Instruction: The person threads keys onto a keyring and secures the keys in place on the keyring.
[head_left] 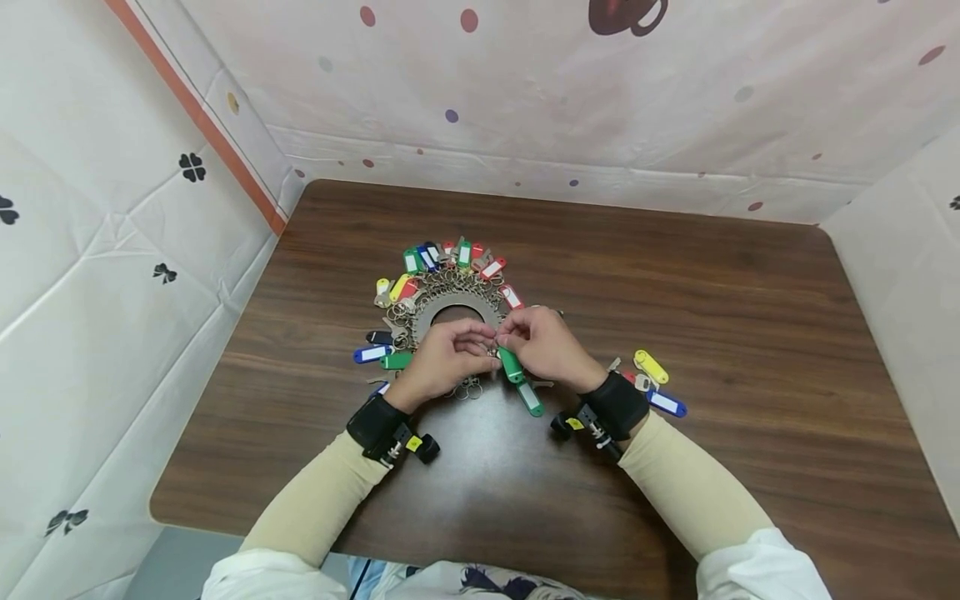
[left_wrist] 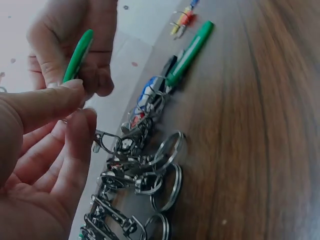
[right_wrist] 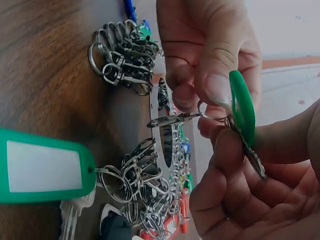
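Note:
A grey ring (head_left: 459,298) lies on the table, fringed with metal clasps, split rings, keys and coloured tags. At its near right side both hands meet. My right hand (head_left: 551,346) holds a green key tag (right_wrist: 244,107) and the key (right_wrist: 254,161) beside it. The thumb and fingers of my left hand (head_left: 448,354) pinch at a small split ring (right_wrist: 212,118) by the tag's end, partly hidden by the fingertips. A metal clasp (right_wrist: 175,120) stretches from the grey ring to that split ring. Another green tag (head_left: 530,399) with a white label lies just below the hands.
Right of the right wrist lie a yellow tag (head_left: 651,367), a blue tag (head_left: 666,403) and keys on the brown table (head_left: 750,333). Several clasps with bare split rings (left_wrist: 167,187) hang along the grey ring's near side. Printed white sheets (head_left: 525,92) stand behind the table.

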